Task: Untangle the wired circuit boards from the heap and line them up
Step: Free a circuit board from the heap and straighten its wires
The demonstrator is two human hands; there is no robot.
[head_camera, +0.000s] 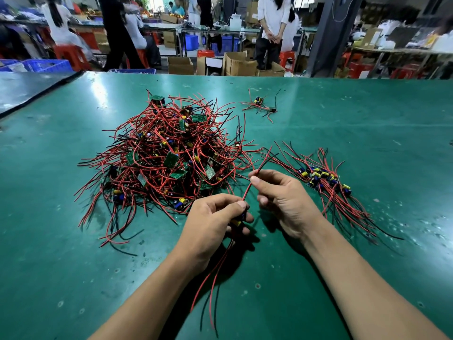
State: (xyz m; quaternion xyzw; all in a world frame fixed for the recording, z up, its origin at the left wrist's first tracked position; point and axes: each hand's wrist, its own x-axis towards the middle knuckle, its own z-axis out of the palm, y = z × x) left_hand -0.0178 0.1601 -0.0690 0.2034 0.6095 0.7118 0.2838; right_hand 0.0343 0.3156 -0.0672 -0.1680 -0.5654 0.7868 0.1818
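Small circuit board with yellow and blue capacitors point(239, 219) held above green table mat point(367, 114), middle toward near edge. Left hand point(210, 224) fingers curled round it; its red and black leads point(215, 273) trail toward near edge. Right hand point(282, 197) pinches board's upper red wire point(247, 190) between thumb and forefinger. Tangled heap of red-wired green boards point(169, 155) left of centre. Lined-up row of boards point(323, 179) toward right edge. Small loose cluster of wired boards point(261, 105) toward far edge.

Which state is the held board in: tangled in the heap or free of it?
Free, it seems: left hand grips the board, right hand pinches its red wire, and the wire ends lie loose outside the heap.
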